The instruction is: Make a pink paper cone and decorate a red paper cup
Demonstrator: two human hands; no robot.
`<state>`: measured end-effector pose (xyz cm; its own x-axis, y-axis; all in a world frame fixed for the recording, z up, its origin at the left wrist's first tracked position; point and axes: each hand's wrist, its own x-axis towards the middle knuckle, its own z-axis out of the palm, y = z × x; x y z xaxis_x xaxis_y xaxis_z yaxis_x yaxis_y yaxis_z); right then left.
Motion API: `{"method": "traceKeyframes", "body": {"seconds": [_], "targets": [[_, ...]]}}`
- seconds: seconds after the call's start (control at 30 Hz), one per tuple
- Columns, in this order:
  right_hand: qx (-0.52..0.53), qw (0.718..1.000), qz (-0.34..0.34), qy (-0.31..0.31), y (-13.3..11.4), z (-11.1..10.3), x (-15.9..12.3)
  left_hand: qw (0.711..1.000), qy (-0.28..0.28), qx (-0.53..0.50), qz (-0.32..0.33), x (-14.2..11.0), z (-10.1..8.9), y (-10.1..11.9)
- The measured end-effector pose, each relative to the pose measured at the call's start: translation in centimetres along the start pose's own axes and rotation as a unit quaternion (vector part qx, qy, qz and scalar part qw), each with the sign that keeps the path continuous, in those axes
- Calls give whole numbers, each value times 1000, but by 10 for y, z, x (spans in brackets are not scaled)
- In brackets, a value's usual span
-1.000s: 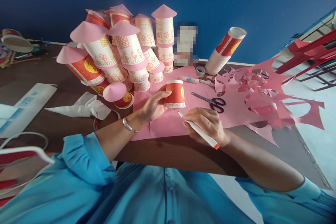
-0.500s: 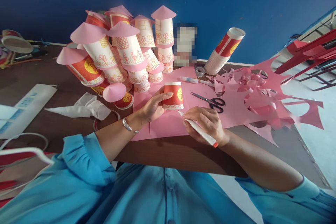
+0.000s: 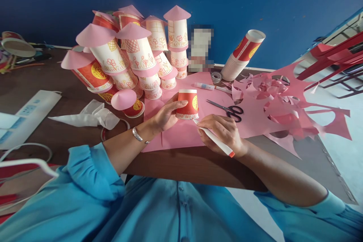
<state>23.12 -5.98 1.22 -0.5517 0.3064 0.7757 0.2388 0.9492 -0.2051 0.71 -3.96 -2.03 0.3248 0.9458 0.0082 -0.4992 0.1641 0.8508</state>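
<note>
A red paper cup [image 3: 187, 103] with a gold emblem stands upside down in my left hand [image 3: 168, 114], the thumb across its front and the fingers behind. Orange-red marks run along the white band at its lower rim. My right hand [image 3: 221, 132] is closed around a white marker [image 3: 216, 140] with an orange end, its tip at or very near that band. Pink paper [image 3: 181, 134] lies under the cup. Black-handled scissors [image 3: 227, 109] rest right of the cup, and a glue stick [image 3: 204, 86] lies behind them.
Several decorated cup towers with pink cone roofs [image 3: 133, 45] stand at the back left. A tall stack of cups [image 3: 241, 56] and a tape roll [image 3: 216, 77] are at the back right. Cut pink scraps [image 3: 283, 98] spread rightward. A crumpled plastic bag [image 3: 96, 115] lies left.
The cup has shifted very slightly right and down. The marker tip has moved slightly with it, near the lower band. Otherwise the scene looks the same.
</note>
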Motion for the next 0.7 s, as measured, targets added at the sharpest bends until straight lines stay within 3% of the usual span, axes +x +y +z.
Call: {"method": "traceKeyframes", "body": {"seconds": [0.7], "targets": [[11,1000,9,-11,-1,0,1,1000,-11,27,3,-1,0,0]]}}
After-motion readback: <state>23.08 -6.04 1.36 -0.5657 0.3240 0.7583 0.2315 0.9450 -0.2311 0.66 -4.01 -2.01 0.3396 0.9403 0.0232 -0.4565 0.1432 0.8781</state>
